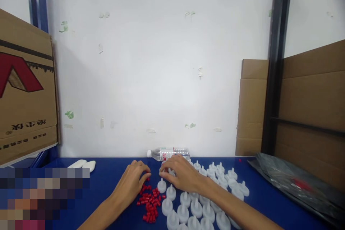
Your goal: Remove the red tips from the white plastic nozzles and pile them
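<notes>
Cardboard (29, 104) stands far left in my feed, then two white pieces (89, 165) on the blue counter (106, 176). I see the left hand (133, 179), fingers (143, 167) curled and slightly parted, beside scattered red pieces (151, 207); I can't tell whether it grips one. Next to them, white spouted caps (183, 214) spread rightward, partly under the right hand (183, 173), its fingers bent, their hold unclear. Grey plastic (283, 179) lies at right.

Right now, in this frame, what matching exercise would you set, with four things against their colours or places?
Things:
1. Bottle
2. Small cylinders
3. Spouted pieces
4. Plastic bag

Colours or places:
A. Whitish
B. At the right side, by the cardboard
C. On its side near the wall
D. Red

Pairs: 1-C, 2-D, 3-A, 4-B
</notes>
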The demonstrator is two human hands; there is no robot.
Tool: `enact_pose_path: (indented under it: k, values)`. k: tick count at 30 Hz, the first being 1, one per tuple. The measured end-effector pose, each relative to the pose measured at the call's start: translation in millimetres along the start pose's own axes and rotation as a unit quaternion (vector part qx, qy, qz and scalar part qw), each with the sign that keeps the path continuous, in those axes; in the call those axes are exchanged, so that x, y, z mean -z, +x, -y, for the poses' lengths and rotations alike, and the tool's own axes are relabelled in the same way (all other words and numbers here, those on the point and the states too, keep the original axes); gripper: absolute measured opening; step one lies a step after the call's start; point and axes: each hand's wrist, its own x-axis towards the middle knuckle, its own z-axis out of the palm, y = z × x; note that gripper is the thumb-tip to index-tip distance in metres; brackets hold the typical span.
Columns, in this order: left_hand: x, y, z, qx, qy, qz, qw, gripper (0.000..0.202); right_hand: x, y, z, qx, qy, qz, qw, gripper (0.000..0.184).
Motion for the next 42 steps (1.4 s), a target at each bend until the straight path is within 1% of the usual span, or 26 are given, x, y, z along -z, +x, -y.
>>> enact_pose_path:
  k: [2, 4, 8, 12, 15, 20, 22, 25, 27, 29, 33, 35, 37, 38, 40, 42]
  values:
    - [-2.6, -1.0, 2.0, -0.001, -0.012, 0.008, 1.000, 0.022, 1.6, -0.7, 0.7, -0.014, -0.016, -0.011, 1.000, 0.025]
    - [-6.3, -1.0, 4.6, -0.003, -0.027, 0.019, 0.999, 0.021, 2.3, -1.7, 0.5, -0.018, -0.027, -0.008, 0.999, 0.031]
    - [-12.7, 0.0, 7.2, -0.005, -0.047, 0.045, 0.998, 0.020, 0.4, -3.5, -1.0, 0.002, -0.030, 0.041, 0.999, 0.038]
    - [-13.7, -1.3, 4.5, -0.002, -0.053, 0.055, 0.997, 0.020, -0.8, -4.1, -2.1, 0.026, -0.026, 0.085, 0.996, 0.043]
    - [-12.5, -1.9, 2.4, 0.000, -0.057, 0.058, 0.997, 0.020, 0.3, -4.0, -2.4, 0.031, -0.023, 0.099, 0.994, 0.048]
    - [-10.9, -0.2, 1.4, -0.002, -0.062, 0.058, 0.996, 0.020, -0.4, -6.1, -5.1, 0.017, -0.009, 0.110, 0.994, 0.050]
    - [-10.2, -0.4, 1.0, -0.004, -0.061, 0.058, 0.996, 0.023, -2.9, -7.9, -7.5, 0.011, -0.002, 0.117, 0.993, 0.051]
    - [-9.2, -1.9, 0.1, -0.011, -0.058, 0.051, 0.997, 0.034, -6.7, -10.5, -10.8, 0.000, 0.005, 0.123, 0.992, 0.055]
    - [-7.9, -2.9, -0.9, -0.014, -0.056, 0.042, 0.997, 0.039, -7.7, -10.8, -11.7, -0.006, 0.007, 0.114, 0.993, 0.056]
    - [-5.4, -3.2, -2.9, -0.014, -0.053, 0.026, 0.998, 0.040, -6.8, -9.2, -10.9, -0.010, 0.006, 0.087, 0.996, 0.051]
    - [3.7, -3.6, -12.4, -0.008, -0.051, -0.014, 0.999, 0.040, -0.9, -2.6, -3.6, -0.030, -0.005, 0.000, 1.000, 0.036]
    - [7.8, -4.9, -18.6, -0.007, -0.056, -0.025, 0.998, 0.039, 2.4, 0.2, 2.6, -0.029, -0.007, -0.023, 0.999, 0.026]
    - [9.9, -6.9, -23.8, -0.009, -0.065, -0.028, 0.997, 0.037, 4.7, 1.3, 9.4, -0.008, -0.001, -0.021, 1.000, 0.018]
    - [10.1, -8.0, -25.8, -0.015, -0.070, -0.024, 0.997, 0.035, 5.3, 1.2, 12.6, 0.005, 0.004, -0.015, 1.000, 0.017]
    - [9.6, -9.4, -28.4, -0.038, -0.067, -0.009, 0.997, 0.030, 5.3, 0.3, 17.4, 0.028, 0.012, -0.003, 1.000, 0.021]
    - [8.8, -9.5, -29.7, -0.065, -0.040, -0.001, 0.997, 0.027, 4.7, -0.8, 19.3, 0.035, 0.015, 0.001, 0.999, 0.026]
